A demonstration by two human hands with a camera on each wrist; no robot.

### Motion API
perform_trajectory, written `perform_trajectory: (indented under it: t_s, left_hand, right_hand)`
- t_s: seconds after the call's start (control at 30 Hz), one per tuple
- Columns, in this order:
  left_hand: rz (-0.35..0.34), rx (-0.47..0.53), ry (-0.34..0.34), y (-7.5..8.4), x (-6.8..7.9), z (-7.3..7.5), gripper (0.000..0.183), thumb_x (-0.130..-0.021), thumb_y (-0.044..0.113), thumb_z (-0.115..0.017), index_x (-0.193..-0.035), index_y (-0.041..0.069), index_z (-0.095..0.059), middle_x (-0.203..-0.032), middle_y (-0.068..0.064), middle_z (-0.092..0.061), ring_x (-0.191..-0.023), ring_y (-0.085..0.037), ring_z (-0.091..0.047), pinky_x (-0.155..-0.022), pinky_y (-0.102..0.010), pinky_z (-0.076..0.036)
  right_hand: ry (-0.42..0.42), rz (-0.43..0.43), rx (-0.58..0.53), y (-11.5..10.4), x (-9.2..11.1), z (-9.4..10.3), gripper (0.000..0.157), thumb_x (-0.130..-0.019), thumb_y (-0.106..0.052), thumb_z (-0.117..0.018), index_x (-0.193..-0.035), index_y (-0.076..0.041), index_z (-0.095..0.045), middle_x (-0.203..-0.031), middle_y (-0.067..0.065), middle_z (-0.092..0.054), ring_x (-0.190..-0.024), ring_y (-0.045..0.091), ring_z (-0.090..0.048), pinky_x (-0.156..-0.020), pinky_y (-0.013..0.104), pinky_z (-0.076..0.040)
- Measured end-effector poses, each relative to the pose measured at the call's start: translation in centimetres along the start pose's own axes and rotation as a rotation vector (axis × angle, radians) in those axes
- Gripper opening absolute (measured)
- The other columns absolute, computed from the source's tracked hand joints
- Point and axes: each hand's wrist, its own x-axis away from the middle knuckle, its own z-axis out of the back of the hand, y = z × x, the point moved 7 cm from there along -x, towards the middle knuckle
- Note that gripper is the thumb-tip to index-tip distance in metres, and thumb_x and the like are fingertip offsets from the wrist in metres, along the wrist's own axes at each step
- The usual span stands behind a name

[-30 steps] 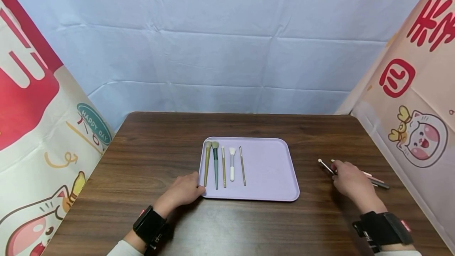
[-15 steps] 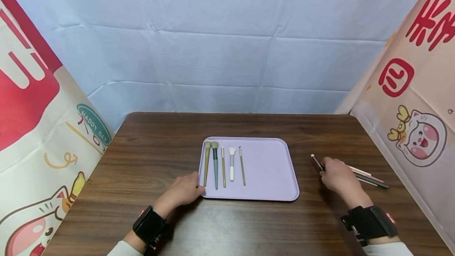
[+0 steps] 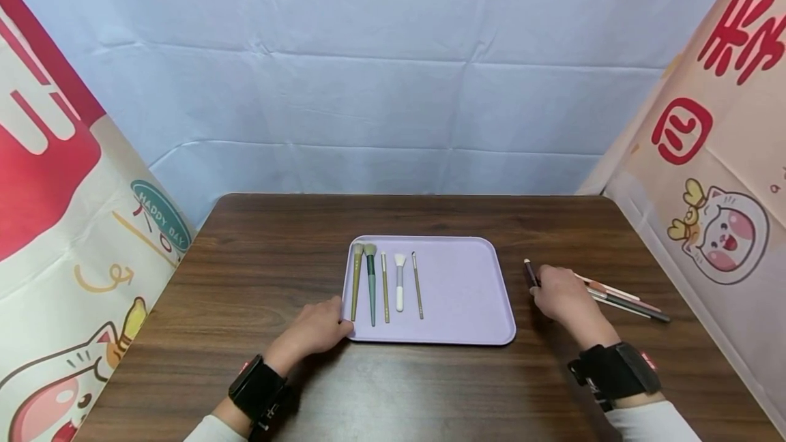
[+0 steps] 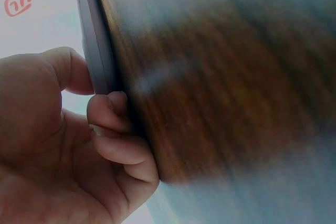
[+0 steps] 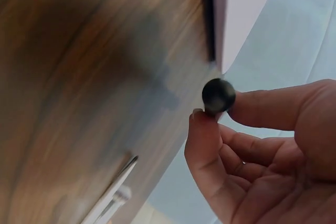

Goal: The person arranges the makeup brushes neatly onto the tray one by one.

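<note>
A lilac tray [image 3: 467, 292] lies on the table, with several makeup brushes side by side in its left half; among them are a green brush [image 3: 371, 292] and a short white-and-grey brush [image 3: 400, 285]. My left hand [image 3: 314, 326] grips the tray's front left corner, thumb on the rim and fingers curled at its edge. Right of the tray, my right hand [image 3: 561, 295] pinches a dark-handled makeup brush [image 3: 530, 273] between thumb and fingers. Its round black end [image 5: 219, 95] faces the camera in the right wrist view; my hand hides part of the handle.
Several more brushes [image 3: 635, 305] lie in a loose bunch on the wooden table [image 3: 430, 391], right of my right hand. A pale blue cloth [image 3: 368, 87] hangs behind the table, and printed cloths stand at both sides.
My right hand has moved left with the dark brush, away from the loose bunch and towards the tray. The left hand stays at the tray corner.
</note>
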Motion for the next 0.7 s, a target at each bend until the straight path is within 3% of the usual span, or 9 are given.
perform_trajectory:
  t_s: [0.7]
  left_hand:
    - [0.009, 0.011, -0.009, 0.0, 0.1, 0.0, 0.026, -0.089, 0.026, -0.066, -0.101, 0.005, -0.058, -0.081, -0.003, -0.056, -0.068, -0.021, -0.05, -0.062, -0.036, -0.042]
  right_hand:
    - [-0.083, -0.04, -0.066, -5.2, -1.1, -0.9, 0.021, -0.098, -0.017, -0.058, -0.096, 0.004, -0.061, -0.081, 0.014, -0.059, -0.07, 0.026, -0.057, -0.059, 0.035, -0.045]
